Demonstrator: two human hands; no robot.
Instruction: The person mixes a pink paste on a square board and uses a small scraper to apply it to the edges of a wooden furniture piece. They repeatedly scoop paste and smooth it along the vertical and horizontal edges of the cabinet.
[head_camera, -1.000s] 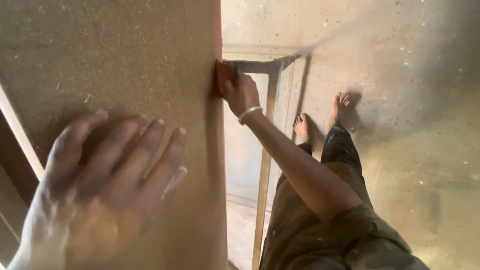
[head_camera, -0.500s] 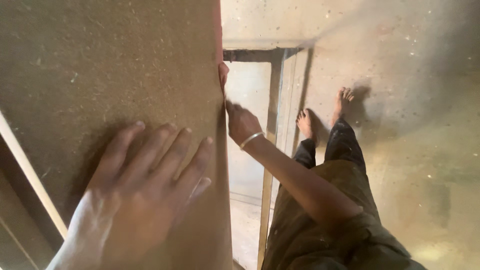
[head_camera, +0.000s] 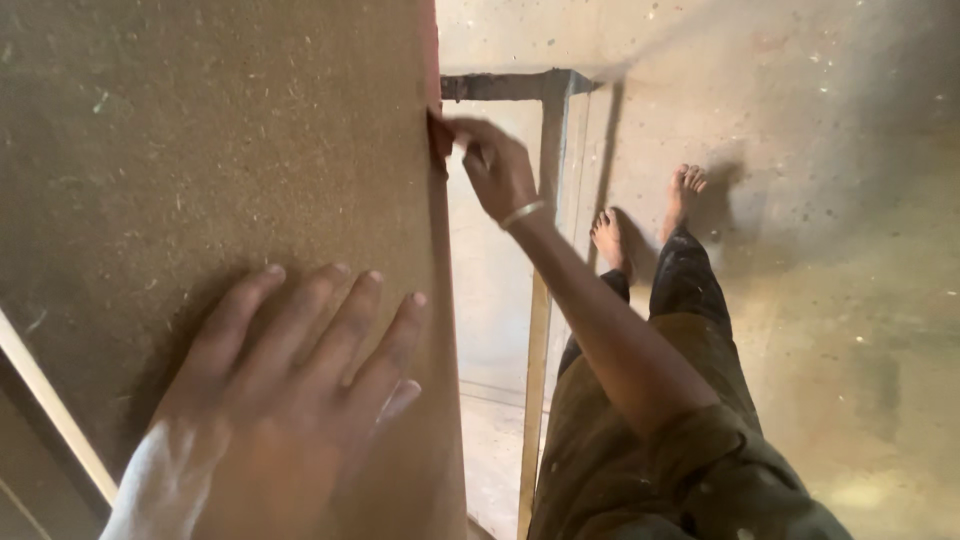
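Observation:
A large brown particle board (head_camera: 220, 150) stands upright in front of me, with a thin red edge (head_camera: 432, 60) on its right side. My left hand (head_camera: 300, 400) lies flat on the board's face with the fingers spread, and it holds nothing. My right hand (head_camera: 495, 165) reaches to the red edge higher up. Its fingers pinch a small dark reddish pad (head_camera: 438, 135) against that edge. A pale bangle (head_camera: 523, 212) sits on that wrist.
Below lies a dusty concrete floor (head_camera: 840, 200), where my bare feet (head_camera: 610, 235) stand. A frame of thin dark bars (head_camera: 545, 130) stands just right of the board. A pale wooden strip (head_camera: 45, 400) crosses the lower left corner.
My right hand slid toward me along the red edge, then back away from me. My left hand shifted right across the board's face, staying flat.

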